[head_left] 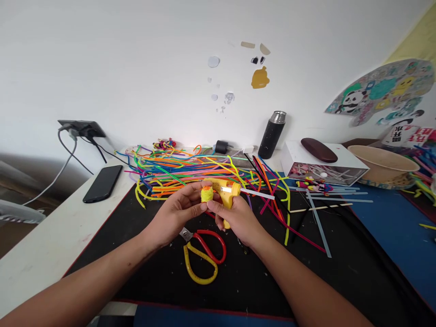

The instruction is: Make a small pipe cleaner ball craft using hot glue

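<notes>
In front of the wearer, seen from the head, a small yellow fuzzy cylinder with an orange top [206,195] sits above the black cloth mat [146,284] on the white desk [61,222], upright between both hands. The left hand [184,204] pinches it between thumb and fingers, probably so that most of its side stays exposed. The right hand [240,220] wraps the handle of a yellow plastic glue gun [226,197], whose translucent white glue stick [260,194] juts out to the right; its front end is hidden beside the cylinder. The left grip is narrow, closed on the cylinder; the right grip is closed around the handle, its thumb reaching the cylinder's lower edge, seemingly to steady it. Metal scissors with red and yellow handles [224,249] lie below, apparently within easy reach.
</notes>
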A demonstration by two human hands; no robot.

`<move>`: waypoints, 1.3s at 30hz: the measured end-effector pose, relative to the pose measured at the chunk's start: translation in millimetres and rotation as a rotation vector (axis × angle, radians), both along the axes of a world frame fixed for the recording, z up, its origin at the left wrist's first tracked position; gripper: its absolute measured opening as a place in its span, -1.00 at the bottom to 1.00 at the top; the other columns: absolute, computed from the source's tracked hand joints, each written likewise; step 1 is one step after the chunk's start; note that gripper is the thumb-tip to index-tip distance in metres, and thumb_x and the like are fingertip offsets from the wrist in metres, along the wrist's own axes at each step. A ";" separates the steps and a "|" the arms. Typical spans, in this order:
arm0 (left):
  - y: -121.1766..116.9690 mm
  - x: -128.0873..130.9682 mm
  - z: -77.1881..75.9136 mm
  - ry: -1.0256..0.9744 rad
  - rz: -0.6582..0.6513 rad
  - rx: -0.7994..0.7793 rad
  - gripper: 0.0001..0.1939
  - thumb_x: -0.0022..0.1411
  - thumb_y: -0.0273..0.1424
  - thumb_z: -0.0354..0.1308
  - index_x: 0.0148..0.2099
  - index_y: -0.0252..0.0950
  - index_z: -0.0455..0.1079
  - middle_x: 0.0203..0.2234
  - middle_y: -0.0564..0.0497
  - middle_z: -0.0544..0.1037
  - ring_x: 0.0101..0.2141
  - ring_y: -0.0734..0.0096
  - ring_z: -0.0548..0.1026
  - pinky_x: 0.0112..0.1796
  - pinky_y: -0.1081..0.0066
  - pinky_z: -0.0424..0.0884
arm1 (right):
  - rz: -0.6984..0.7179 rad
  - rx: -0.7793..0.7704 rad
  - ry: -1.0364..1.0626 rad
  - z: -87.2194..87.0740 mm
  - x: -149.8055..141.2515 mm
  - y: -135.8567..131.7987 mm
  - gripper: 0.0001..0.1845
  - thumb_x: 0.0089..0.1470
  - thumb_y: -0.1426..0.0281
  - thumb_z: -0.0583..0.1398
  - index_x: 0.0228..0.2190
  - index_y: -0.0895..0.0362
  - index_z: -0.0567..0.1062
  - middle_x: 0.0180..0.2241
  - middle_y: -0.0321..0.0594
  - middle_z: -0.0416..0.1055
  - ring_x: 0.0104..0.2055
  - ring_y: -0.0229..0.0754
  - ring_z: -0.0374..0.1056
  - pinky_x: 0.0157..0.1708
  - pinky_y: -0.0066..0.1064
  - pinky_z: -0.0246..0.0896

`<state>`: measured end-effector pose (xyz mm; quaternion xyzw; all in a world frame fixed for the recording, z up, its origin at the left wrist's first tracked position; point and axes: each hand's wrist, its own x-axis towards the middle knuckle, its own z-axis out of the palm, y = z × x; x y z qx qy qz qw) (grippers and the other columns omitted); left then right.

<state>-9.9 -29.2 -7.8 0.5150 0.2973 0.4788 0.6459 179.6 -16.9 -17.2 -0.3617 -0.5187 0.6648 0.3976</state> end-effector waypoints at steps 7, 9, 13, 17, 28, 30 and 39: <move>-2.2 -0.2 9.4 0.057 0.028 0.004 -0.58 0.30 -0.40 0.41 0.19 -0.15 0.57 0.05 -0.10 0.65 -0.13 0.29 0.60 -0.15 0.37 0.56 | -0.094 0.015 0.068 -0.9 2.2 2.9 -0.43 0.09 -0.14 0.36 -0.36 0.11 0.43 -0.62 -0.47 0.27 -0.70 -0.36 0.21 -0.69 -0.51 0.07; -3.4 -0.8 11.5 0.114 0.014 -0.006 -0.53 0.31 -0.38 0.41 0.24 -0.16 0.53 0.04 -0.11 0.63 -0.15 0.32 0.59 -0.18 0.38 0.54 | -0.114 0.021 0.088 -0.3 3.0 3.3 -0.40 0.08 -0.17 0.36 -0.42 0.10 0.39 -0.63 -0.48 0.23 -0.69 -0.35 0.23 -0.69 -0.51 0.10; -3.5 -0.3 11.4 0.139 0.025 -0.011 -0.45 0.28 -0.40 0.43 0.26 -0.13 0.40 -0.10 -0.04 0.64 -0.13 0.32 0.58 -0.13 0.37 0.51 | -0.101 -0.008 0.094 -0.4 2.1 2.9 -0.37 0.05 -0.19 0.37 -0.45 0.10 0.36 -0.61 -0.47 0.23 -0.69 -0.34 0.25 -0.71 -0.51 0.09; -1.1 0.6 10.8 0.117 0.047 -0.005 -0.62 0.22 -0.41 0.48 -0.02 -0.19 0.37 -0.16 0.02 0.60 -0.13 0.35 0.57 -0.09 0.36 0.48 | -0.059 -0.004 0.059 -1.9 0.9 1.7 -0.43 0.06 -0.14 0.38 -0.36 0.10 0.41 -0.66 -0.48 0.27 -0.71 -0.34 0.23 -0.69 -0.51 0.06; -4.4 0.9 7.2 0.100 0.107 -0.101 -0.57 0.16 -0.39 0.51 -0.01 -0.18 0.41 -0.08 0.00 0.57 -0.06 0.33 0.52 -0.03 0.33 0.45 | -0.125 -0.017 0.047 2.8 0.1 1.0 -0.42 -0.01 -0.12 0.41 -0.46 0.08 0.36 -0.68 -0.48 0.24 -0.72 -0.34 0.20 -0.71 -0.51 0.05; -5.6 1.5 7.0 0.086 0.084 -0.101 -0.55 0.14 -0.40 0.53 0.01 -0.17 0.43 -0.06 0.00 0.57 -0.07 0.34 0.52 -0.01 0.32 0.46 | -0.148 -0.028 0.057 3.3 0.2 1.2 -0.40 -0.04 -0.13 0.42 -0.47 0.08 0.35 -0.68 -0.50 0.20 -0.72 -0.35 0.20 -0.73 -0.52 0.05; -5.5 9.8 4.6 0.042 0.192 -0.087 -0.64 0.18 -0.32 0.52 -0.05 -0.21 0.49 -0.15 0.01 0.55 -0.05 0.29 0.49 -0.01 0.33 0.42 | -0.136 -0.009 0.039 2.4 -1.2 -0.8 -0.45 0.03 -0.10 0.40 -0.43 0.08 0.38 -0.69 -0.48 0.23 -0.71 -0.34 0.19 -0.71 -0.51 0.07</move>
